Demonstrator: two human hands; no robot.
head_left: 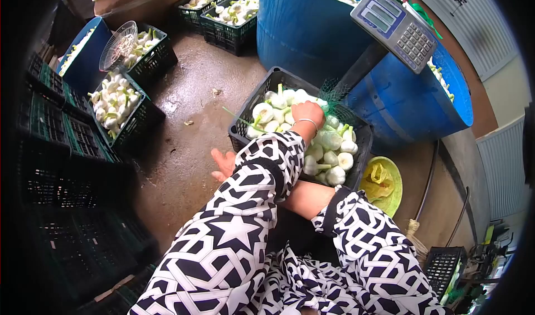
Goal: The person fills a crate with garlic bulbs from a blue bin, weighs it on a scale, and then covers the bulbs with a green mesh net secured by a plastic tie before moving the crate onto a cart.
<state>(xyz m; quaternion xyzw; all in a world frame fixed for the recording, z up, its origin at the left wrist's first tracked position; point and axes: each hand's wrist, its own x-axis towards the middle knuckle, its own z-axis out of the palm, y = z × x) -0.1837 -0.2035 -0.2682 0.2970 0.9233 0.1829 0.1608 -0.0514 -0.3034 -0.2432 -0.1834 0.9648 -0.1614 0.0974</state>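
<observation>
A black plastic crate (238, 120) in front of me holds white garlic bulbs (263, 112) with green stems. My left hand (309, 113), with a bracelet at its wrist, is closed over the garlic on a green mesh bag (333, 96). Its fingertips are partly hidden. Some bulbs to the right of this hand show through the netting. My right arm crosses beneath my left arm. Left of the crate, my right hand (224, 164) shows spread fingers above the floor and holds nothing; its palm is partly covered by my left sleeve.
A digital scale display (384, 15) on a post stands behind the crate, between large blue tubs (312, 30). A green basin (397, 187) with a yellow bag sits at right. Garlic crates (134, 114) and stacked dark crates (50, 142) line the left. The floor (184, 103) looks wet.
</observation>
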